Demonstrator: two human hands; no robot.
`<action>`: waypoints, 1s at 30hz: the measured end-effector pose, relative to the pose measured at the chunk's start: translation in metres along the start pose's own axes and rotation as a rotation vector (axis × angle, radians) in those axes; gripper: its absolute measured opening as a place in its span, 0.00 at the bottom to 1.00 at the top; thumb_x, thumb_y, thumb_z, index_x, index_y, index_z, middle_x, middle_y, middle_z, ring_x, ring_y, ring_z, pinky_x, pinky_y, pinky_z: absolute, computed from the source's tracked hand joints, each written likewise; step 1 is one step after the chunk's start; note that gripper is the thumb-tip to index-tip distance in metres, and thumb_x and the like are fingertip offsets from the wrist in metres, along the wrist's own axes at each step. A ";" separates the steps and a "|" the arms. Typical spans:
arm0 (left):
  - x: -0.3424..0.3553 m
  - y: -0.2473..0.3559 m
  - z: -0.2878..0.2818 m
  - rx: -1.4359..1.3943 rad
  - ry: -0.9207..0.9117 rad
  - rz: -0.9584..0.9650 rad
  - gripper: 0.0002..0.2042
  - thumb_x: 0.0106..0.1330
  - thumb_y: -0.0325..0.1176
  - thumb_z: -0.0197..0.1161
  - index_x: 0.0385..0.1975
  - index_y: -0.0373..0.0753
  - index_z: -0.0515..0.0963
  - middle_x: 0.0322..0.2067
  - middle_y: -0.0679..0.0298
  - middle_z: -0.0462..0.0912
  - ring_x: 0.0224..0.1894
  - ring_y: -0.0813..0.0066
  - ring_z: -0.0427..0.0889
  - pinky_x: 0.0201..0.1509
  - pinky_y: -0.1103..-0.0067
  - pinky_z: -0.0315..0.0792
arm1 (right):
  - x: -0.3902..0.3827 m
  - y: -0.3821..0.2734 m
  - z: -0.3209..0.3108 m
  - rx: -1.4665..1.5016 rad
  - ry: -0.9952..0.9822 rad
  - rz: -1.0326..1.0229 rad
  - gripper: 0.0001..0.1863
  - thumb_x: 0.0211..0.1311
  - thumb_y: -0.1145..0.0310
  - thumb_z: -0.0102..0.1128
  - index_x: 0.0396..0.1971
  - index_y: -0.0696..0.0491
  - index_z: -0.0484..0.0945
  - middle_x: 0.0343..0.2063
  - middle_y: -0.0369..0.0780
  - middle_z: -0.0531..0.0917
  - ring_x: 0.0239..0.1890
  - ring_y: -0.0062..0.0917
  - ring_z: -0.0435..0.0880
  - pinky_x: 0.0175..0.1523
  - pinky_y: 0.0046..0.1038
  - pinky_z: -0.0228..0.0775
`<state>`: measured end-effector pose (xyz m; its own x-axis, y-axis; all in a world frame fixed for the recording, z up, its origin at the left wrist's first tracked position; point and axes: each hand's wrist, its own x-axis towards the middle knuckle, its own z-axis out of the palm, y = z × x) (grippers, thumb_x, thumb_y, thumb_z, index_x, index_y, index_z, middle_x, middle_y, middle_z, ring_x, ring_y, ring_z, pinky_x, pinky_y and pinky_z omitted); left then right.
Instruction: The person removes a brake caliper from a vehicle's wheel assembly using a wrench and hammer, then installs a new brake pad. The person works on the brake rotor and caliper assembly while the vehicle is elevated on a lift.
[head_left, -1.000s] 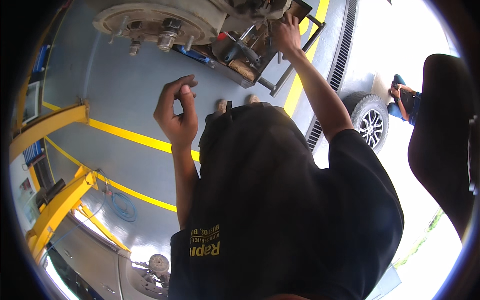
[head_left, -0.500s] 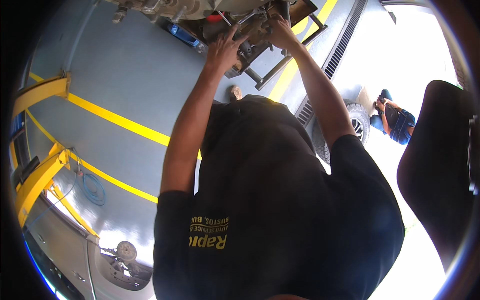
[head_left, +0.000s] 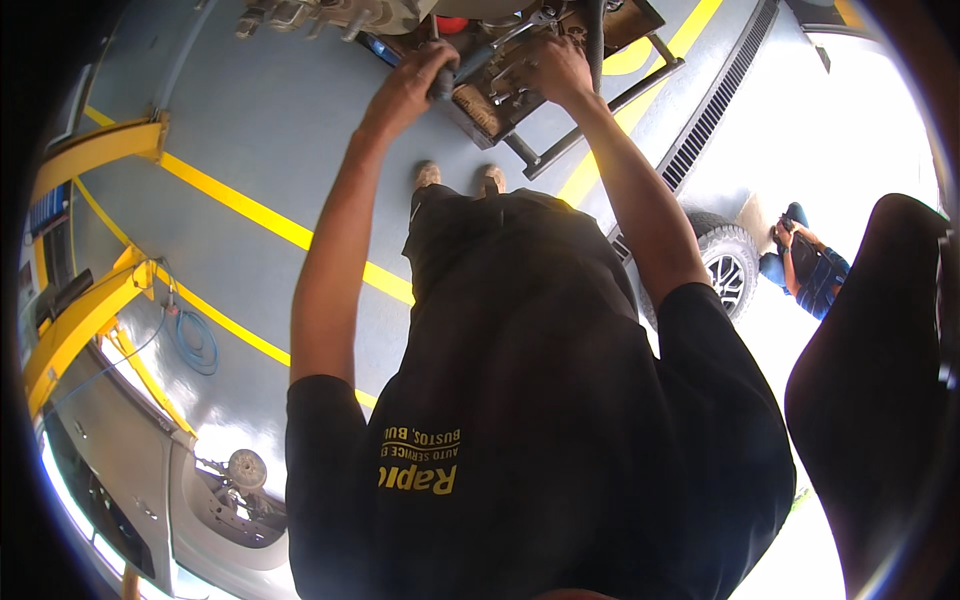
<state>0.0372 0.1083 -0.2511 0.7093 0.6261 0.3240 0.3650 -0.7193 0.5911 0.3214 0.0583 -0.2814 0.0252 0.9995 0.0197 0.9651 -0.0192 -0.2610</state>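
Note:
My left hand [head_left: 405,92] is closed around a tool with a thick dark handle [head_left: 442,82]; a thin metal shaft shows above the fist, and its tip is hidden. It is over the near left side of a brown, worn tool tray [head_left: 478,112] on a metal-framed cart. My right hand [head_left: 562,70] reaches down into the tray among loose metal tools. Its fingertips blend with the tools, so whether it grips anything cannot be made out. A shiny wrench-like tool [head_left: 540,18] lies at the tray's far side, by a red round thing [head_left: 452,24].
Greasy metal vehicle parts with studs [head_left: 290,14] overhang the far left of the tray. The cart's tubular rail [head_left: 600,118] sticks out right. Yellow lift arms [head_left: 85,335] and a blue coiled hose [head_left: 196,343] are at left. A wheel [head_left: 728,270] and a crouching person [head_left: 805,262] are at right.
My left hand has drawn back left out of the tray and now holds the dark-handled tool. My right hand has stayed over the tray. The view has shifted slightly.

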 end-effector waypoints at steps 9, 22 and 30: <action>-0.019 0.028 0.057 0.206 0.062 -0.219 0.28 0.53 0.16 0.63 0.57 0.44 0.79 0.66 0.63 0.75 0.63 0.53 0.76 0.69 0.63 0.72 | 0.012 -0.058 0.031 -0.057 -0.113 0.139 0.19 0.54 0.58 0.71 0.43 0.52 0.88 0.51 0.45 0.86 0.60 0.39 0.82 0.63 0.44 0.76; -0.021 0.042 0.073 0.078 0.321 -0.401 0.16 0.70 0.26 0.60 0.56 0.43 0.81 0.59 0.57 0.79 0.62 0.54 0.77 0.64 0.63 0.73 | -0.049 -0.039 -0.069 2.052 -0.254 0.166 0.12 0.73 0.76 0.61 0.53 0.62 0.78 0.45 0.45 0.87 0.47 0.30 0.88 0.53 0.29 0.82; 0.005 0.117 0.017 -0.468 0.381 -0.463 0.11 0.72 0.29 0.61 0.52 0.39 0.83 0.46 0.59 0.88 0.46 0.58 0.87 0.50 0.68 0.80 | -0.092 -0.067 -0.137 2.184 -0.188 0.049 0.14 0.74 0.72 0.61 0.55 0.58 0.78 0.45 0.41 0.86 0.49 0.28 0.86 0.55 0.25 0.81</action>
<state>0.0943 0.0222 -0.1928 0.2577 0.9546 0.1496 0.2204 -0.2088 0.9528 0.2899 -0.0358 -0.1338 -0.1152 0.9920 -0.0513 -0.7647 -0.1215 -0.6328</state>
